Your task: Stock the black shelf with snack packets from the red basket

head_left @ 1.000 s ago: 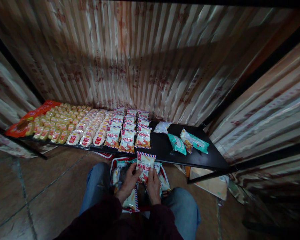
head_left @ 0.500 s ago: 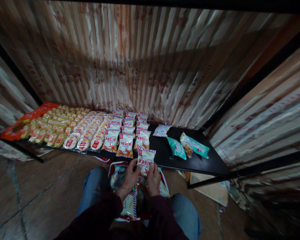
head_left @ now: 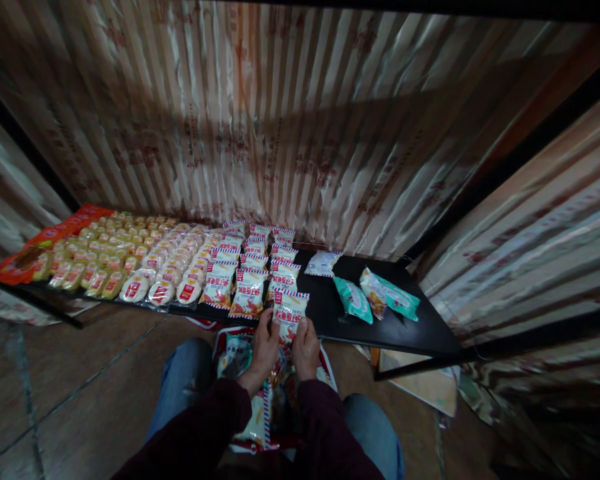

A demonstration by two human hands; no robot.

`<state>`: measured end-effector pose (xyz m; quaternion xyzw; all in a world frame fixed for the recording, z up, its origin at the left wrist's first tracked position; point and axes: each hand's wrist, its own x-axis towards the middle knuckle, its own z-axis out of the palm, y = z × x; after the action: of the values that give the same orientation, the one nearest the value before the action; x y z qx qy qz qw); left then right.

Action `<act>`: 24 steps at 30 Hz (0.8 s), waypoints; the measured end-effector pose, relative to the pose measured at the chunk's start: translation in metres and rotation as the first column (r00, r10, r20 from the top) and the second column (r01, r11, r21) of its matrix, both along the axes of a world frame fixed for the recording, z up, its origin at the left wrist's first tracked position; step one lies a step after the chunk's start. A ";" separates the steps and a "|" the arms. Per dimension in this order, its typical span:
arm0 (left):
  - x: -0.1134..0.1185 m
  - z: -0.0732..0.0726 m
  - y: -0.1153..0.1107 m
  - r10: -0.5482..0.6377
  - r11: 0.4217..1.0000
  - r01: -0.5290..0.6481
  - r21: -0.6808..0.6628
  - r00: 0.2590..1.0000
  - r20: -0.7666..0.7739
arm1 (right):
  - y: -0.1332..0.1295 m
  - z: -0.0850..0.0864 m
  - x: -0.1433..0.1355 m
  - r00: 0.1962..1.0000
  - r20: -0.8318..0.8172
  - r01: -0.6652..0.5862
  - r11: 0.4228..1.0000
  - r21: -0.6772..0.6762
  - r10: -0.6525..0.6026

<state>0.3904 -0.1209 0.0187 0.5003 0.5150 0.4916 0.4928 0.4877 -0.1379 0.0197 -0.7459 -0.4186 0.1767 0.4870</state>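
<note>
On the shelf (head_left: 410,339), L to R: orange bag (head_left: 55,233), yellow-wrapped pcs (head_left: 99,279) in rows, round white pkts (head_left: 163,290) in rows, then 3 cols of striped-edge pkts (head_left: 251,292). These groups are laid out, approx. neat. Held pkt (head_left: 290,308), same design, is at the front end of the R-most col, upright in view & overlapping the pkt behind; can't tell if it touches the shelf. L hand (head_left: 265,343) has its grip clamped on that pkt's lower L side, R hand (head_left: 306,343) clamped on its lower R side, so pkt sits btw. the two grips, mostly above the fingertips. Further R, a pale pkt (head_left: 323,263) lies near the back, & 2 teal pkts (head_left: 353,299) w/ a white-orange pkt (head_left: 373,293) btw. them, loose, not in rows. Below, btw. the knees, basket (head_left: 331,371) holds more pkts, incl. striped-edge & teal ones, not on the shelf; qty. unclear.
</note>
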 end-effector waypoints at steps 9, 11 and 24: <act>0.005 0.009 0.016 0.016 0.983 0.013 0.185 0.988 -0.150 | 0.025 -0.006 0.008 0.991 0.130 0.029 1.000 -0.007 -0.028; 0.006 0.008 0.020 0.024 0.970 0.028 0.240 0.978 -0.210 | 0.031 -0.008 0.011 0.989 0.140 0.041 0.999 0.000 -0.040; 0.007 -0.003 0.030 0.123 0.916 0.098 0.388 0.853 -0.508 | 0.054 -0.021 0.013 0.967 0.239 0.050 0.988 0.149 -0.085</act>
<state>0.3978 -0.0910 0.0154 0.7012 0.5211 0.4350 0.2182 0.5010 -0.0836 -0.0011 -0.7393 -0.4613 0.0363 0.4892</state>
